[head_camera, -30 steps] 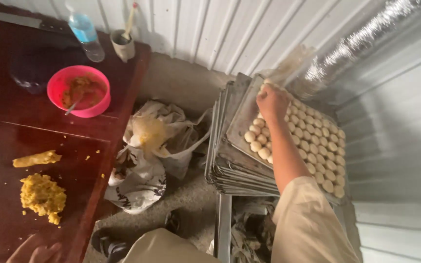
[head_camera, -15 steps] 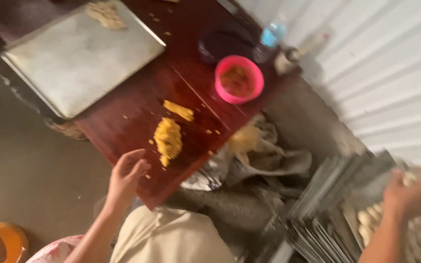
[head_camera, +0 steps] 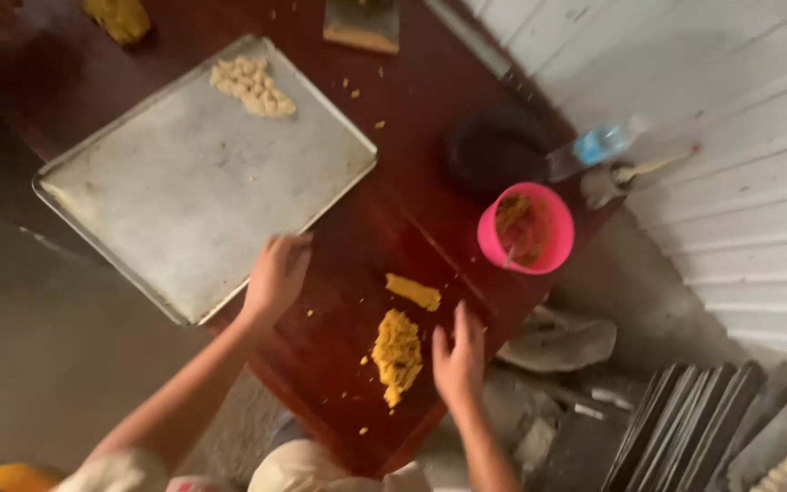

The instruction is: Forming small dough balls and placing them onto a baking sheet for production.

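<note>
Right hand (head_camera: 459, 357) has left the stacked trays (head_camera: 685, 428); both hands' fingers open; pink bowl (head_camera: 526, 229) holds filling.

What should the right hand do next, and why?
Probably reach a little left and pinch off a bit of the yellow dough pile. The right hand is open and empty beside it, the left hand rests by the baking tray, and that tray holds only a small cluster of dough balls.
</note>
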